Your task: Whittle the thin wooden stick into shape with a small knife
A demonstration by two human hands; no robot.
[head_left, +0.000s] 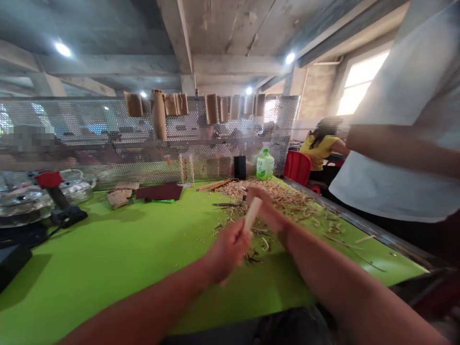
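My left hand [230,247] is closed around a pale wooden stick [253,213], which tilts up and away to the right. Beyond the stick, my right hand [261,200] reaches over the near side of a heap of wood shavings [287,194]. It is blurred and partly covered by the stick, so its fingers and anything in them do not show clearly. A dark, narrow, knife-like tool [227,204] lies just left of the right hand; whether the two touch, I cannot tell. Loose curls of shaving are scattered beneath both hands.
On the green table [143,249] stand a green bottle [265,165], a black box [239,167] and thin carved sticks [186,170]. A red-black power tool [59,199] and metal kettles [25,203] are left. A perforated screen [215,143] closes the back. A person in white [395,182] stands close right.
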